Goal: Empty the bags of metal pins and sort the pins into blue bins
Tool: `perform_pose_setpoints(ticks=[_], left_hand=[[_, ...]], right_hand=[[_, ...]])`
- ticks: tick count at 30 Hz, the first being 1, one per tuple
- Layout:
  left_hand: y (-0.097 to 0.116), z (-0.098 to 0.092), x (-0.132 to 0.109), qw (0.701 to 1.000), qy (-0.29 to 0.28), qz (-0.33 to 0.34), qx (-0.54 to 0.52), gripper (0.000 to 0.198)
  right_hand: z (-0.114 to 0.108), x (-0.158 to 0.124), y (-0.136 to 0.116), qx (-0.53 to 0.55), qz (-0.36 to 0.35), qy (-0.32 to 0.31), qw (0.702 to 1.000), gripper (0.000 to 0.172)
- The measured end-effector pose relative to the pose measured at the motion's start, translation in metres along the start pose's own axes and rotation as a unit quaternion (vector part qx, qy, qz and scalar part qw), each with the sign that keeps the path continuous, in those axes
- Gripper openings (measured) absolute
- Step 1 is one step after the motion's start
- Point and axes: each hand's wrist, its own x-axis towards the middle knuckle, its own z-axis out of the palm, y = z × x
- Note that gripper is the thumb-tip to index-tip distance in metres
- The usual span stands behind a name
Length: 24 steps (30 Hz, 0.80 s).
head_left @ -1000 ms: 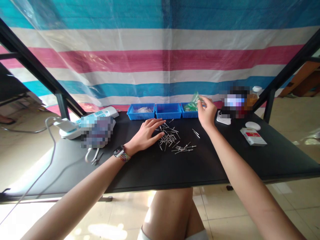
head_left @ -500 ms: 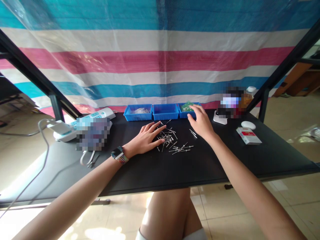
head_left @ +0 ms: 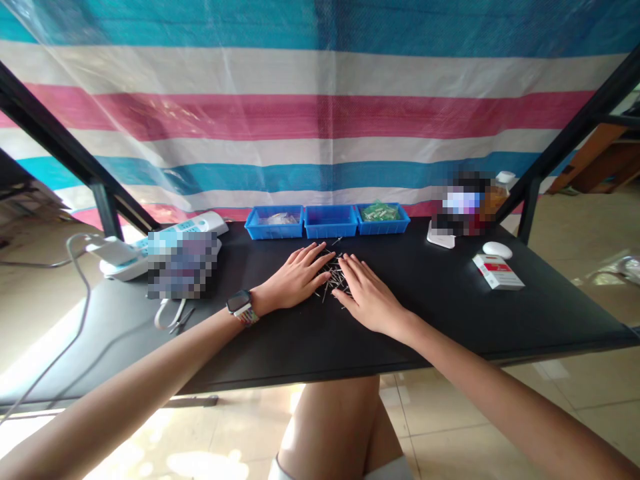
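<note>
Between my two hands lies a pile of silvery pop rivets (head_left: 330,283) on the black table. My left hand (head_left: 295,277) rests flat at the pile's left side, fingers spread, with a watch (head_left: 240,305) on its wrist. From the right, my right hand (head_left: 369,293) lies over the pile's edge with its fingers stretched out, covering some rivets. One loose rivet (head_left: 337,241) sits apart, beyond the pile. Behind are three blue bins: the left bin (head_left: 275,231) holds a clear bag, the middle bin (head_left: 331,230) looks bare inside, and the right bin (head_left: 384,227) holds a green bag (head_left: 381,211).
At the left stand a power strip (head_left: 213,223) with a plugged-in charger (head_left: 111,250) and a blurred object (head_left: 185,263) with a cable. On the right are a red-white box (head_left: 500,273), a white oval item (head_left: 497,250), a bottle (head_left: 503,190) and a white stand (head_left: 441,236). A striped sheet (head_left: 320,120) hangs behind.
My right hand has come down from the right bin to the pile. The rivets scattered on the right are now gathered in or under that hand. My left hand has barely moved.
</note>
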Motion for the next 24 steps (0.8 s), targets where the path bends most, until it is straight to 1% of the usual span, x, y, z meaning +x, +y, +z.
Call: perform_pose_setpoints(ticks=[3, 6, 9, 13, 15, 19, 21, 24], left_hand=[[0.0, 0.002, -0.006, 1.0, 0.016, -0.001, -0.005, 0.063], [0.003, 0.001, -0.012, 1.0, 0.023, 0.001, -0.016, 0.062], [0.006, -0.002, -0.018, 0.999, 0.026, -0.019, -0.03, 0.069], [0.011, -0.01, -0.025, 0.997, 0.013, -0.043, -0.059, 0.079], [0.014, -0.014, -0.029, 0.998, 0.005, -0.033, -0.061, 0.085], [0.023, -0.015, -0.032, 0.999, 0.013, -0.007, -0.041, 0.099], [0.03, -0.009, -0.03, 0.999, 0.015, -0.011, -0.032, 0.105], [0.04, 0.008, -0.026, 0.998, 0.034, -0.048, -0.022, 0.111]], right_hand=[[0.008, 0.014, -0.004, 0.001, -0.011, -0.014, 1.0, 0.072], [0.009, 0.023, -0.004, 0.02, -0.029, -0.018, 0.999, 0.075], [0.002, 0.033, 0.0, 0.039, -0.076, -0.025, 0.996, 0.078], [-0.015, 0.052, 0.019, 0.033, -0.153, -0.027, 0.987, 0.068], [-0.019, 0.062, 0.032, 0.037, -0.148, -0.025, 0.988, 0.064], [-0.018, 0.072, 0.048, 0.059, -0.1, -0.022, 0.993, 0.059], [-0.017, 0.072, 0.049, 0.067, -0.098, -0.019, 0.993, 0.057], [-0.016, 0.071, 0.044, 0.085, -0.106, -0.009, 0.991, 0.05]])
